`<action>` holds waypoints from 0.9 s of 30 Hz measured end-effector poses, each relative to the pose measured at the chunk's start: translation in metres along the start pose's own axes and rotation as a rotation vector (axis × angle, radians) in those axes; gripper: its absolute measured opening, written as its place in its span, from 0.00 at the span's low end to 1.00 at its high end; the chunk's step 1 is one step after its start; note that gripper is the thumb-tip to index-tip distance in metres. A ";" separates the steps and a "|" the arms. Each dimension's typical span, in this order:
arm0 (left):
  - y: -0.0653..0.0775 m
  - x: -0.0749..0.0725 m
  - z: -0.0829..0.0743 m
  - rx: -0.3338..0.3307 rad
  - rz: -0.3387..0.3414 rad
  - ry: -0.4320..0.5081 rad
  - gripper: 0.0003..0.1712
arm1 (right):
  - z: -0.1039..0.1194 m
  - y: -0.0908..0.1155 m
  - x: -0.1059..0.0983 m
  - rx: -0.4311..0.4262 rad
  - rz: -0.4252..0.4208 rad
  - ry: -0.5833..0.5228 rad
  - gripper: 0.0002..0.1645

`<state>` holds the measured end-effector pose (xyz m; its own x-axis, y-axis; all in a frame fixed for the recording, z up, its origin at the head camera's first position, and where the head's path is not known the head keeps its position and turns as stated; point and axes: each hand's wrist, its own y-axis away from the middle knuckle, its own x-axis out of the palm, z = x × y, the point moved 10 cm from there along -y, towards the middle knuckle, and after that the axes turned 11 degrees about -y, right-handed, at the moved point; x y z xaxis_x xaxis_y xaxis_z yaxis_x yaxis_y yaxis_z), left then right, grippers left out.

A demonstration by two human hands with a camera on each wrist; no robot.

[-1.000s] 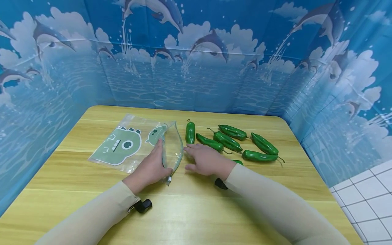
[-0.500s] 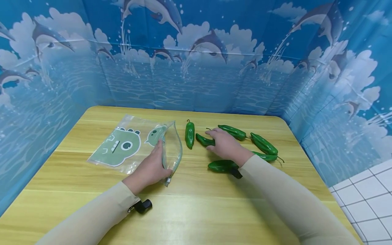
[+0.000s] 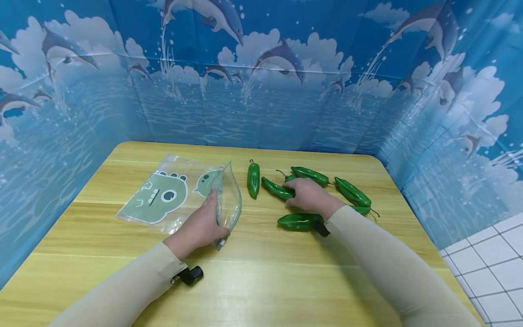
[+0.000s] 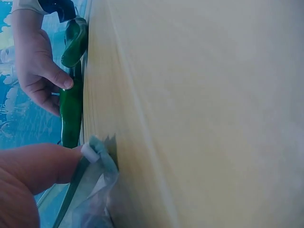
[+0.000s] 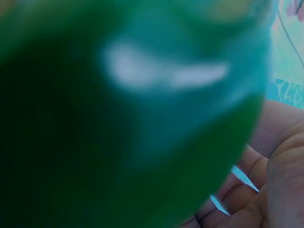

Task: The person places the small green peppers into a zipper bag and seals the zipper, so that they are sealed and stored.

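Note:
My left hand (image 3: 200, 222) is at the mouth of a clear zip bag (image 3: 185, 218) printed with green cartoon monsters. Its fingers and thumb are spread along the rim, and the mouth gapes. In the left wrist view the thumb touches the slider end of the zip (image 4: 90, 151). My right hand (image 3: 312, 195) pinches a curved green pepper (image 3: 275, 188) lying on the table, thumb on the near side, fingers on the far side; its stem end is hidden. Another green pepper (image 3: 298, 221) lies under the right wrist and fills the right wrist view, blurred.
One pepper (image 3: 253, 179) stands apart beside the bag's mouth. Farther right lie more green peppers, one at the back (image 3: 310, 176), one at the right (image 3: 352, 192), others partly covered by my hand. The wooden table (image 3: 245, 286) ends at a dolphin-print curtain (image 3: 261, 113).
My right hand has moved right from beside the bag to the peppers and now grips the curved one. My left hand stays at the bag, whose mouth edge has shifted slightly left.

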<state>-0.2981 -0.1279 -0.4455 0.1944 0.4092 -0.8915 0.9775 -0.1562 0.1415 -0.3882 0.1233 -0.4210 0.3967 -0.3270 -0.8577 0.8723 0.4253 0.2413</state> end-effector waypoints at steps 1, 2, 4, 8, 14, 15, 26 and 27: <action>0.000 0.000 0.000 -0.002 0.002 -0.001 0.77 | -0.002 -0.001 0.001 0.007 0.003 -0.001 0.40; 0.000 0.000 0.001 -0.004 0.003 -0.002 0.77 | -0.003 -0.001 0.001 0.008 0.003 0.002 0.40; 0.000 -0.001 0.001 -0.005 0.005 -0.005 0.77 | -0.005 -0.001 0.002 0.013 0.002 0.005 0.40; -0.001 -0.001 0.001 -0.005 0.009 0.002 0.77 | -0.010 -0.003 0.003 0.028 0.002 0.001 0.39; -0.002 0.000 0.003 -0.017 0.019 0.006 0.77 | -0.008 -0.003 0.004 0.033 0.011 0.005 0.38; -0.002 0.000 0.003 -0.018 0.019 0.006 0.77 | -0.007 -0.002 0.004 0.032 0.012 0.009 0.37; -0.004 0.000 0.003 -0.010 0.021 -0.001 0.77 | -0.002 -0.002 0.003 0.026 0.003 0.047 0.35; -0.004 0.000 0.003 -0.010 0.022 -0.001 0.77 | -0.003 -0.002 0.003 0.028 0.001 0.046 0.35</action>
<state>-0.3025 -0.1300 -0.4471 0.2156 0.4047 -0.8887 0.9738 -0.1561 0.1651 -0.3898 0.1237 -0.4250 0.3846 -0.2869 -0.8774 0.8796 0.4021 0.2541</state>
